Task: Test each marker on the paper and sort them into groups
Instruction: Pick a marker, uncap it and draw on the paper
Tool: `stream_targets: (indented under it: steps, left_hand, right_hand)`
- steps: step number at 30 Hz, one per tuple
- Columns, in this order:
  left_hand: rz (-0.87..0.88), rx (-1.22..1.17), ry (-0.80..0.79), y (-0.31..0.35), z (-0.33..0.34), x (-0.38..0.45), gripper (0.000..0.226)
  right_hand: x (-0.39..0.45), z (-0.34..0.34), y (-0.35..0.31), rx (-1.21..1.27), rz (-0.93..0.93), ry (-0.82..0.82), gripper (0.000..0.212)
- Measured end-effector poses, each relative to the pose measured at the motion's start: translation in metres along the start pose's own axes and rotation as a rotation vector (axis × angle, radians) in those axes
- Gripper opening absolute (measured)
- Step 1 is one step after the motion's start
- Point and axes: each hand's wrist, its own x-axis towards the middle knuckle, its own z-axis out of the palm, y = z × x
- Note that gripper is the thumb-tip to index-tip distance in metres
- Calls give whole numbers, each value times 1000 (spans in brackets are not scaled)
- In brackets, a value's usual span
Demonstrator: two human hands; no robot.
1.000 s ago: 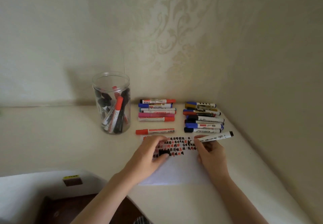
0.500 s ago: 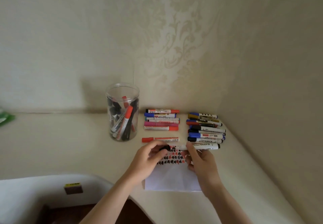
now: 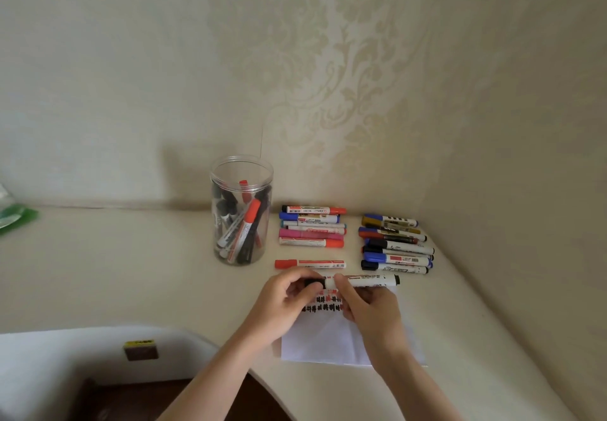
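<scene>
A white-barrelled black marker (image 3: 364,280) is held level above the white paper (image 3: 328,338), which carries rows of black and red test marks. My right hand (image 3: 368,309) pinches the barrel near its left end. My left hand (image 3: 289,299) pinches the black cap (image 3: 313,282) at that end, set against the barrel. A lone red-capped marker (image 3: 310,263) lies just beyond the hands. Behind it lies a group of red, blue and pink markers (image 3: 312,226). To the right lies a group of black, blue and gold markers (image 3: 395,246).
A clear plastic jar (image 3: 241,210) with several more markers stands left of the groups. Walls meet in a corner behind and to the right of the cream desk (image 3: 131,273). A green item (image 3: 14,217) lies at the far left edge.
My right hand lifted the marker off the paper and turned it level. My left hand left the paper and brought the black cap to the marker's tip. The view tilted upward.
</scene>
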Motion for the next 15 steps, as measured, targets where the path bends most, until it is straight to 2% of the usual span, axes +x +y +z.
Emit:
stream_targets:
  steps: [6,8,12,15]
  left_hand:
    - [-50,-2,25,8,-3,-1,15]
    - [-89,-65,24,12,-3,-4,14]
    - [-104,-161,11,32,-7,-2,17]
    - [-55,-185,14,50,-22,0,27]
  right_hand:
    - [-1,11,-7,30,50,-24,38]
    - [0,9,-14,84,109,-72,34]
    - [0,-11,-31,246,144,-188,42]
    - [-2,-25,-37,416,162,-130,25]
